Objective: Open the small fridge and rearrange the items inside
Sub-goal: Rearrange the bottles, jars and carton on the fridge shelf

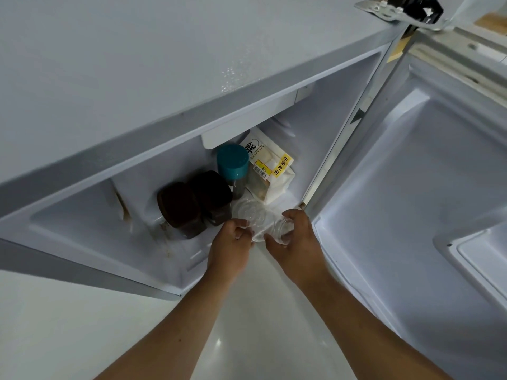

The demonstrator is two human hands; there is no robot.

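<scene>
Head view: a clear jar is held at the fridge floor's front edge, right hand curled around it, left hand pinching a clear lid beside it. Dark jars are crowded close; slippery plastic could be fumbled, and they could be toppled.

The white bread bag at the back of the fridge carries the only legible print. Near its top left stands a large black character, 鲜. Down a yellow strip on its right side run four characters, 牛奶吐司. A small yellow price sticker with a barcode sits on the bag's front; it reads 8折, the finer print being too small to make out.
</scene>
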